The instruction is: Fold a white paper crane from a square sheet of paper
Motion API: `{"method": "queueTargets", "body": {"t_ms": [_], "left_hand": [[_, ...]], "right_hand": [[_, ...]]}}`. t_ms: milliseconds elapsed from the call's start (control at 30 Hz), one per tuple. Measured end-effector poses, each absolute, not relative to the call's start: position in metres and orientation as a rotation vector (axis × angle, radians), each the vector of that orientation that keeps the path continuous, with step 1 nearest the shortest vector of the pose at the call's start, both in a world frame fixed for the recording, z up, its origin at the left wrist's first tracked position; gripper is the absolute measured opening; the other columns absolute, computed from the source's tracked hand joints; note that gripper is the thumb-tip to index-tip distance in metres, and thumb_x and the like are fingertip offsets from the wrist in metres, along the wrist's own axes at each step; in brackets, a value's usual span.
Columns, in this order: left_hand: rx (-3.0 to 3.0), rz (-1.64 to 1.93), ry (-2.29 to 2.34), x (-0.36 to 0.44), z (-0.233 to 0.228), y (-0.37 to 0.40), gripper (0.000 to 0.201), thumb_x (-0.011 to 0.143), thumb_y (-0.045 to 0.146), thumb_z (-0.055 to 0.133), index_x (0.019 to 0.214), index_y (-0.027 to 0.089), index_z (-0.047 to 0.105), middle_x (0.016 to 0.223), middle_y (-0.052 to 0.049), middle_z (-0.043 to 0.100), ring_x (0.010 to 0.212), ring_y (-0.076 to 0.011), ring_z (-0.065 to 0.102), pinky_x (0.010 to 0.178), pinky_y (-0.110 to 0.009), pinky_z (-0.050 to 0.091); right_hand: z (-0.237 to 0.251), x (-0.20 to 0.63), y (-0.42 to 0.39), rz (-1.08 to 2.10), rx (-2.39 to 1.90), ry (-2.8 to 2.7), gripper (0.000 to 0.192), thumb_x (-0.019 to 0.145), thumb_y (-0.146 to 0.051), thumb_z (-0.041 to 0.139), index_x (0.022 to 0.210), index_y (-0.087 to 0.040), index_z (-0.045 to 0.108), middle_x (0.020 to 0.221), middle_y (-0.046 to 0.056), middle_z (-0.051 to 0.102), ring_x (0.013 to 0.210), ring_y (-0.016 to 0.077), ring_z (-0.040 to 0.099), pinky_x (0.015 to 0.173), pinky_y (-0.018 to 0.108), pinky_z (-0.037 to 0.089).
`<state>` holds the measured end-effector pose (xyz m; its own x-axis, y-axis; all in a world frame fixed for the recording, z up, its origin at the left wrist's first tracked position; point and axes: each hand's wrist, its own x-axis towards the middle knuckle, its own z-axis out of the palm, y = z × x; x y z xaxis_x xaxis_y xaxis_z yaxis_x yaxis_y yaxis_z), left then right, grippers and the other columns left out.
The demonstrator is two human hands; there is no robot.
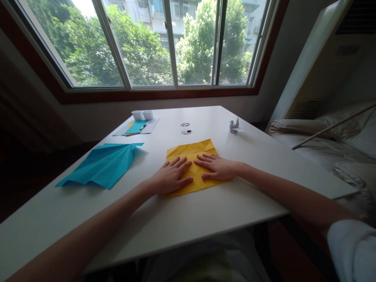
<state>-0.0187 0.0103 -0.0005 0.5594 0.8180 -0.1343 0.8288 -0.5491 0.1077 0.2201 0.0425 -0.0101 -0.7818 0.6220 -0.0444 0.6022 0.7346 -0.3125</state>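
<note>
A creased yellow paper sheet (192, 152) lies flat on the white table (205, 211), just ahead of me. My left hand (172, 177) presses palm-down on its near left part, fingers spread. My right hand (216, 167) lies flat on its right part, fingers pointing left, fingertips close to those of the left hand. Neither hand grips anything.
A folded blue paper shape (102, 164) lies to the left. At the back left are a stack of papers with a pen (137, 127) and two small white boxes (142, 114). A white paper crane (234, 126) stands back right. Two small round objects (186, 128) lie behind the yellow sheet. A bed is on the right.
</note>
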Motion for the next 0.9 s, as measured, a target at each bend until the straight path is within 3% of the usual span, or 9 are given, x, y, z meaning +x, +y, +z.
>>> {"method": "queueTargets", "body": {"t_ms": [100,267,500,600,667,733,800,900], "left_hand": [[2.573,-0.205,1.377,-0.028,0.008,0.012,0.081,0.078,0.073,0.026,0.144,0.028,0.013,0.151,-0.007,0.008,0.138,-0.0287,0.008,0.108,-0.05,0.012],[2.494,-0.285,1.442,-0.047,0.017,0.02,0.087,0.073,0.076,0.033,0.144,0.031,0.011,0.151,-0.008,0.006,0.138,-0.0303,0.006,0.106,-0.054,0.011],[2.442,-0.27,1.478,-0.064,0.015,0.029,0.095,0.066,0.078,0.043,0.144,0.032,0.013,0.151,-0.009,0.01,0.137,-0.0349,0.009,0.104,-0.057,0.009],[2.491,-0.224,1.458,-0.064,0.014,0.029,0.094,0.064,0.077,0.046,0.142,0.032,0.019,0.15,-0.009,0.016,0.136,-0.0346,0.009,0.105,-0.055,0.009],[2.547,-0.165,1.423,-0.06,0.015,0.028,0.087,0.067,0.075,0.046,0.139,0.031,0.029,0.147,-0.009,0.026,0.135,-0.0337,0.015,0.106,-0.053,0.011],[2.592,-0.071,1.397,-0.054,0.017,0.027,0.068,0.076,0.069,0.039,0.131,0.029,0.042,0.138,-0.009,0.04,0.128,-0.0312,0.031,0.104,-0.049,0.019],[2.633,0.033,1.411,-0.047,0.018,0.026,0.053,0.085,0.059,0.032,0.12,0.025,0.052,0.124,-0.01,0.052,0.113,-0.0276,0.047,0.098,-0.045,0.029],[2.719,0.104,1.43,-0.039,0.017,0.024,0.047,0.086,0.052,0.036,0.116,0.02,0.055,0.115,-0.011,0.055,0.104,-0.0265,0.052,0.094,-0.042,0.035]], "right_hand": [[-0.008,0.227,0.045,0.526,-1.03,-2.903,0.082,0.076,-0.066,0.047,0.143,-0.03,0.017,0.151,0.007,0.012,0.137,0.0321,0.01,0.11,0.049,0.012],[-0.004,0.239,0.049,0.509,-1.071,-2.956,0.098,0.064,-0.072,0.054,0.144,-0.032,0.012,0.152,0.007,0.009,0.138,0.0329,0.007,0.11,0.048,0.012],[0.005,0.251,0.051,0.5,-1.13,-3.0,0.113,0.048,-0.072,0.066,0.143,-0.029,0.02,0.149,0.011,0.02,0.135,0.0357,0.018,0.107,0.048,0.019],[0.009,0.251,0.051,0.413,-1.081,-2.955,0.1,0.052,-0.07,0.065,0.138,-0.031,0.034,0.143,0.009,0.035,0.13,0.035,0.031,0.104,0.048,0.023],[0.011,0.248,0.051,0.302,-1.027,-2.901,0.075,0.062,-0.067,0.06,0.126,-0.029,0.051,0.128,0.01,0.052,0.117,0.0312,0.047,0.099,0.046,0.029],[0.011,0.241,0.052,0.161,-0.997,-2.853,0.048,0.076,-0.06,0.053,0.105,-0.024,0.064,0.104,0.009,0.064,0.096,0.0245,0.059,0.089,0.04,0.037],[0.01,0.232,0.052,0.013,-0.99,-2.816,0.035,0.085,-0.049,0.047,0.089,-0.02,0.066,0.086,0.008,0.067,0.079,0.0194,0.061,0.08,0.035,0.04],[0.005,0.221,0.053,-0.132,-0.98,-2.757,0.027,0.088,-0.037,0.045,0.088,-0.02,0.066,0.085,0.007,0.067,0.078,0.0192,0.061,0.075,0.033,0.042]]}}
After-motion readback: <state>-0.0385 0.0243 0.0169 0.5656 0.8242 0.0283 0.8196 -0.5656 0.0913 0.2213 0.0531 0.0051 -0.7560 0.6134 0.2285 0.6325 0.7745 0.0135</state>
